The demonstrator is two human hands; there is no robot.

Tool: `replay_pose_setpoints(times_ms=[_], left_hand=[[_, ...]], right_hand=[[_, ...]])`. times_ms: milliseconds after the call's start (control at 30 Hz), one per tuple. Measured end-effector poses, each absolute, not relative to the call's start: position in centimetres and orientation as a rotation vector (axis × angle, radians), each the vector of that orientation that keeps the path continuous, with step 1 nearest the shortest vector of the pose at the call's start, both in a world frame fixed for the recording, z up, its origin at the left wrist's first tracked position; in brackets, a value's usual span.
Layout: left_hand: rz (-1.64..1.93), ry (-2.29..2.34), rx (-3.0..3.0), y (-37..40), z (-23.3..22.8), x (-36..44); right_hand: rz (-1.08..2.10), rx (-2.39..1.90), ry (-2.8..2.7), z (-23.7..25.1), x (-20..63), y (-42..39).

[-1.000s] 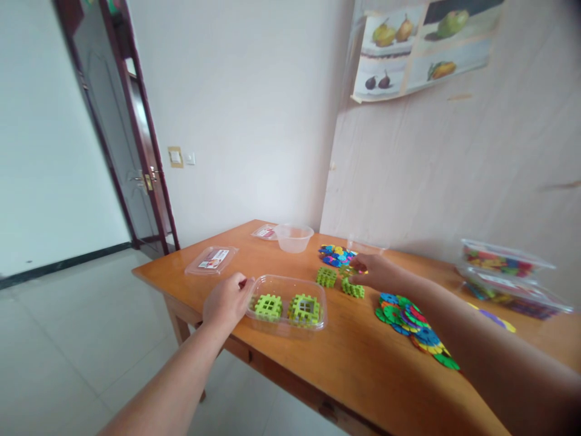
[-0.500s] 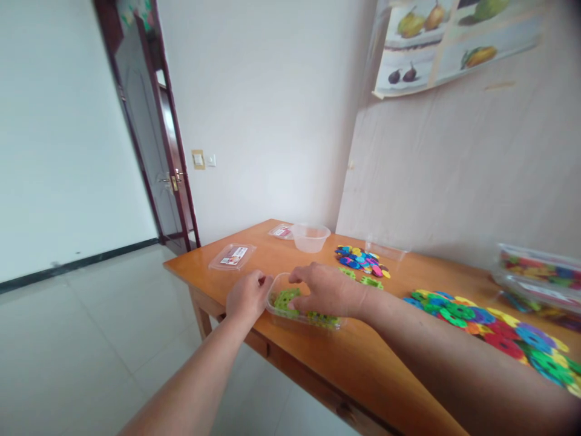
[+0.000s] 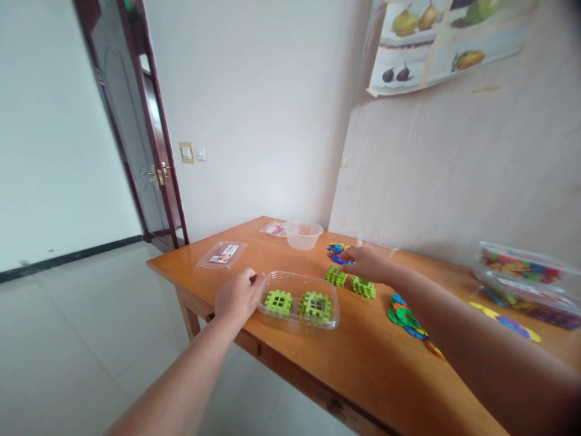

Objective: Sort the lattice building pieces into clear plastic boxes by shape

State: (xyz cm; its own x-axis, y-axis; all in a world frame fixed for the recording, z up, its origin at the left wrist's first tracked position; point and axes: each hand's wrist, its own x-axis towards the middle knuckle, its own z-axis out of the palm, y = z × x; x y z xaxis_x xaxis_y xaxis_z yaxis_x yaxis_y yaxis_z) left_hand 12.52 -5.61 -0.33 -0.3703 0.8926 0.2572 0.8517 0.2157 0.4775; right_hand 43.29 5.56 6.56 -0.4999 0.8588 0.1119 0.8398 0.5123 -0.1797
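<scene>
My left hand [image 3: 239, 295] pinches the left rim of a clear plastic container [image 3: 298, 282] near the table's front edge. Inside it lie two groups of green notched window blocks: a left group [image 3: 278, 301] and a right group [image 3: 315, 306]. My right hand [image 3: 365, 264] reaches past the container, its fingers apart and nothing visibly in them. Just below its fingertips stand a stack of green blocks [image 3: 336, 276] and, farther right, another green stack [image 3: 364, 287]. Behind the hand a pile of small blue and yellow discs [image 3: 338, 248] is partly hidden.
On the wooden table [image 3: 281, 260] are a labelled lid [image 3: 222, 254], a second lid [image 3: 273, 228] and a translucent bowl [image 3: 303, 236]. My right forearm covers part of a heap of colourful notched discs [image 3: 406, 318]. Filled clear boxes [image 3: 521, 272] are stacked at right.
My right hand has left the container and moved right, over the green stacks. The blocks inside the container now show fully. My left hand stays at the rim; the view has shifted slightly.
</scene>
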Motion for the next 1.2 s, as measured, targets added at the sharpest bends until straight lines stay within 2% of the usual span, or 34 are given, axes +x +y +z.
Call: replay_pose_setpoints(times_ms=[233,400,567,733,867,1033,1200], left_hand=[[0.843,2.403,1.728,-5.7,-0.2,12.6],[0.841,2.405,1.713,-5.7,0.0,12.7],[0.871,2.387,1.682,-5.9,0.0,12.9],[0.911,2.374,1.678,-6.2,0.3,13.2],[0.920,2.365,1.658,-6.3,0.2,13.2],[0.949,2.364,1.678,-6.2,0.0,13.1],[0.944,2.375,1.711,-6.0,-0.3,13.0]], right_hand=[[0.152,-1.493,-2.653,4.4,43.7,6.6],[0.104,-1.531,-2.594,4.9,43.4,6.2],[0.142,-1.309,-2.481,7.0,40.9,2.2],[0.015,-1.041,-2.608,8.5,36.4,-3.3],[0.009,-1.022,-2.691,8.2,33.7,-5.4],[0.061,-1.016,-2.668,8.0,33.8,-4.9],[0.116,-1.151,-2.516,8.6,38.7,-0.7]])
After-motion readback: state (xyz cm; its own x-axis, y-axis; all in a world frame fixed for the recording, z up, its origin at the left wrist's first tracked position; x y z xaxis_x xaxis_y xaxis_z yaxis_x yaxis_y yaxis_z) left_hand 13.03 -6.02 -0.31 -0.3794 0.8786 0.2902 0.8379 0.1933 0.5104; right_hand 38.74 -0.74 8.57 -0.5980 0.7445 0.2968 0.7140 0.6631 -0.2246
